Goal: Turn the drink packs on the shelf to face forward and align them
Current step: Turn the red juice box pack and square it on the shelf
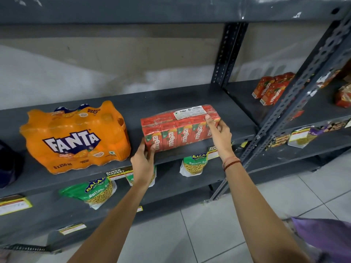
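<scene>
The red Maaza carton pack (180, 128), a shrink-wrapped row of small juice boxes, sits on the grey shelf (190, 99) near its front edge, logos facing outward but the row angled slightly. The left hand (143, 162) clasps its lower left corner, thumb on the front face, while the right hand (218, 135) grips the upper right end, fingers over the top by the white label. It looks moderately heavy and fairly stiff, though the glossy film is probably slippery and the row may flex, so holding both ends seems sensible. Just to the left, apart from it, stands the orange Fanta pack (76, 137), already facing forward. More Maaza cartons (271, 90) lie on the neighbouring shelf.
</scene>
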